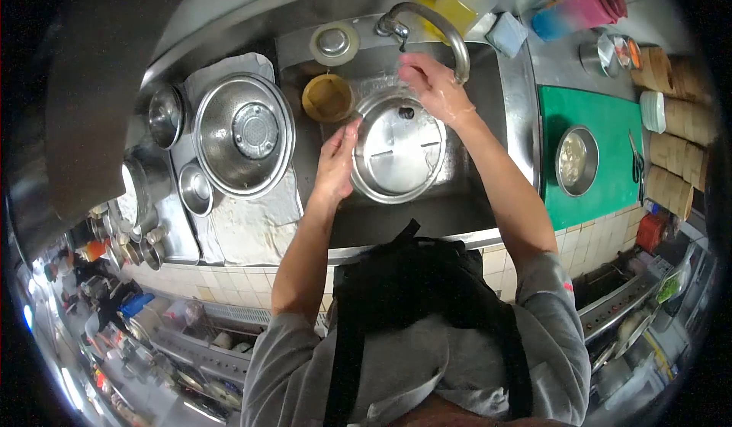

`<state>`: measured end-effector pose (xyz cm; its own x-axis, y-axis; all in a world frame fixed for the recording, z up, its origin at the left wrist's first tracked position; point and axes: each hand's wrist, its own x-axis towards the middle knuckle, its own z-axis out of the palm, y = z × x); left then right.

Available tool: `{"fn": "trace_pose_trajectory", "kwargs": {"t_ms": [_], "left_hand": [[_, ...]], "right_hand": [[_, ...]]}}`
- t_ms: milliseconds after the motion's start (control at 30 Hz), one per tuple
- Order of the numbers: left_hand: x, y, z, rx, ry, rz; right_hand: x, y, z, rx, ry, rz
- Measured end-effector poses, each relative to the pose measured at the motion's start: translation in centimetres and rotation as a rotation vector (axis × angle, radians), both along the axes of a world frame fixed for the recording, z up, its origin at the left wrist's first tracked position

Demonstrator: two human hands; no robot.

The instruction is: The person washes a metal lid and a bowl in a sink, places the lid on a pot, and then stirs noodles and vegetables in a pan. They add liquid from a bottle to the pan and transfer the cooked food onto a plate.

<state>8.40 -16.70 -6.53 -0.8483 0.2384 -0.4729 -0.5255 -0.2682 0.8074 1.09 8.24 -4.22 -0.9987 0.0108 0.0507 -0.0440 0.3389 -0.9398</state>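
A round metal basin (400, 183) sits in the steel sink (358, 225), with a small dark object (406, 113) at its upper part. My left hand (337, 160) is beside the basin's left rim, fingers stretched upward, holding nothing visible; whether it touches the rim is unclear. Wet and empty, my right hand (438, 88) is by the curved faucet (450, 30), over the basin's upper right, with its fingers extended. A round yellowish-brown container (328, 97) is in the sink's upper left, below a metal drain piece (333, 42).
Left of the sink, a large perforated metal bowl (221, 137) and smaller bowls lie around a white cloth (255, 236). To the right, a green board (598, 114) holds a metal bowl (577, 160) and scissors (637, 164). Behind are yellow liquid bottles (461, 4) and a sponge (507, 34).
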Motion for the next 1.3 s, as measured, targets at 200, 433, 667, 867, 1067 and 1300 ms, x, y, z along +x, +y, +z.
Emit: {"fn": "trace_pose_trajectory", "kwargs": {"t_ms": [200,433,667,867,1067,1300], "left_hand": [[4.3,-2.2,3.9,-0.247,-0.031,-0.031],[8.7,-5.3,8.9,-0.184,0.08,-0.032],[10.7,-7.4,9.3,-0.169,0.144,0.032],[12.9,-6.9,10.2,-0.032,0.28,0.127],[19.0,-6.3,12.9,-0.133,0.276,0.322],[23.3,-5.3,13.3,-0.111,0.208,0.501]], "right_hand": [[-4.3,-0.3,-3.1,0.05,0.055,-0.261],[-7.1,-1.0,-5.5,-0.253,-0.332,-0.219],[-5.6,0.4,-9.7,-0.861,-0.493,0.105],[0.9,-2.5,-2.9,-0.326,-0.542,0.211],[-3.7,2.3,-11.5,-0.303,-0.369,0.034],[-7.8,0.8,-9.8,-0.33,-0.37,0.044]]}}
